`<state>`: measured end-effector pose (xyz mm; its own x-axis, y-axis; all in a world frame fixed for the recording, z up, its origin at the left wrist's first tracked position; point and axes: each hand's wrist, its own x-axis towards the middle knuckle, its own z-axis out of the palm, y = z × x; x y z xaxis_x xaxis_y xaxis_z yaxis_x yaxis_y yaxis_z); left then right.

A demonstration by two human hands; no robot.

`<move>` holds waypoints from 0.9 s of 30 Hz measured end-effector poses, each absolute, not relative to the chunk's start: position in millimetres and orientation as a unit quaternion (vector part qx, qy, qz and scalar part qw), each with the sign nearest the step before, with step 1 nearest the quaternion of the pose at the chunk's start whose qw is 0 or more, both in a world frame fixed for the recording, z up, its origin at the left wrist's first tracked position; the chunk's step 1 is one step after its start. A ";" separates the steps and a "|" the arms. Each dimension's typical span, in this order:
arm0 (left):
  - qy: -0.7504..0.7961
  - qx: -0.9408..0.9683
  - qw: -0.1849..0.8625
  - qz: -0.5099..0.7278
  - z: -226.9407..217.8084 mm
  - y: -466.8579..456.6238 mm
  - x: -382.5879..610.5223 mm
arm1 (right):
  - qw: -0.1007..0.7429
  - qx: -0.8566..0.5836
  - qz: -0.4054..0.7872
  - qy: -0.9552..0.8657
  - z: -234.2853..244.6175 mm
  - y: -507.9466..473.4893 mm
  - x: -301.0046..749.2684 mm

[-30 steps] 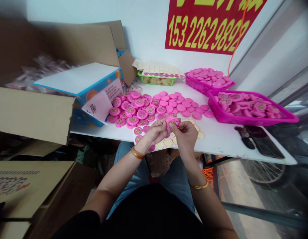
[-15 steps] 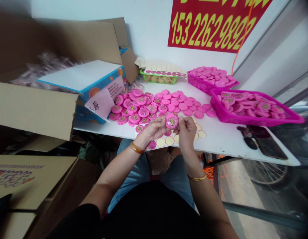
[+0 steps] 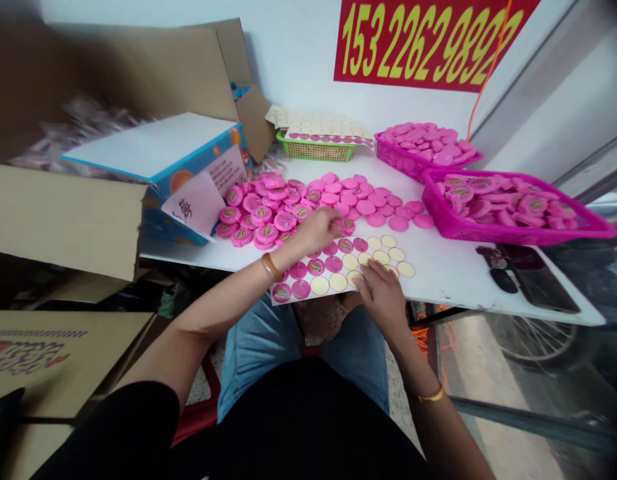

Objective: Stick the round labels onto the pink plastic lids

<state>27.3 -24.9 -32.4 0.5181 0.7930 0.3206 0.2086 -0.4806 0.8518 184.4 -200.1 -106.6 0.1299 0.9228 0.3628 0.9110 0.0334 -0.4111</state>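
On my feed, the white table (image 3: 451,270) carries the pink pile (image 3: 285,221) and sticker sheet (image 3: 319,286), now less covered. The hands, together half a second ago, have parted: right hand (image 3: 386,293) lies loosely spread over the sheet; left hand (image 3: 316,230) reaches the pile's edge, its pinch unclear to me, a labelled disc (image 3: 347,227) at its fingertips.

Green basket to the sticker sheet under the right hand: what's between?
Head view: a strip of white table, then pink discs, with the left hand over their near edge.
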 end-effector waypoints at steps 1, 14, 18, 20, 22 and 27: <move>0.307 0.809 0.369 0.339 -38.9 -36.0 39.3 | 0.289 -0.696 0.008 -0.658 -107.7 -203.4 182.8; 0.265 0.837 0.452 0.156 -35.3 -24.7 86.0 | 0.533 -0.643 0.076 -0.545 -82.2 -160.9 212.5; 0.185 0.726 0.638 0.178 -25.7 -30.2 80.6 | 0.563 -0.636 0.037 -0.527 -69.0 -142.8 208.9; 0.180 0.699 0.664 0.196 -23.3 -34.9 77.3 | 0.571 -0.639 0.029 -0.515 -64.4 -140.8 207.0; 0.172 0.700 0.662 0.207 -22.2 -39.3 75.0 | 0.586 -0.631 0.050 -0.506 -60.7 -142.5 206.3; 0.118 0.735 0.634 0.209 -25.1 -44.6 79.4 | 0.611 -0.639 0.093 -0.458 -52.1 -152.8 209.8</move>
